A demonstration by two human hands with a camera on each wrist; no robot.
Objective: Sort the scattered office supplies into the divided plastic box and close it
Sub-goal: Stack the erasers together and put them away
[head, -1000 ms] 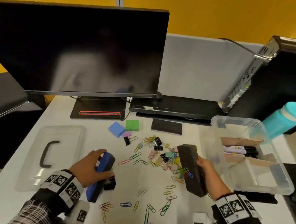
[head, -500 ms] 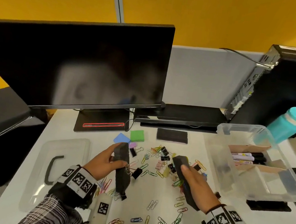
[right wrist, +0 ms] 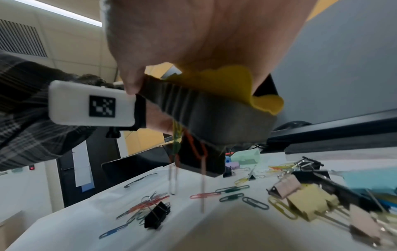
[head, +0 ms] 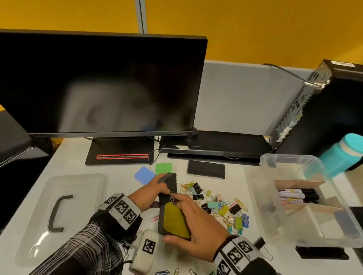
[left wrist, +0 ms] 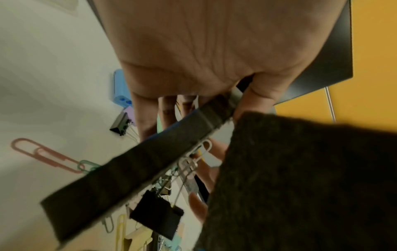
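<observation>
My left hand (head: 157,192) grips a blue-backed felt eraser (head: 169,182) held on edge above the desk. My right hand (head: 188,221) grips a yellow-topped eraser (head: 174,221) and holds it against the first one. In the left wrist view the blue-backed eraser's felt edge (left wrist: 150,161) has paper clips and a black binder clip (left wrist: 156,217) clinging to it. In the right wrist view clips (right wrist: 199,152) dangle under the yellow-topped eraser (right wrist: 204,105). The divided clear box (head: 347,240) stands open at the right with markers (head: 297,195) inside. A third eraser (head: 206,169) lies near the monitor.
The clear lid (head: 33,221) with a black handle lies at the left. Paper clips and binder clips (head: 224,208) are scattered at centre, with more along the near edge. Blue (head: 144,175) and green (head: 163,168) pads lie behind my hands. A monitor, a computer tower and a teal bottle (head: 344,154) stand behind.
Both hands lifted their erasers off the desk and brought them together at the centre. The yellow top now faces up, and clips hang from the erasers.
</observation>
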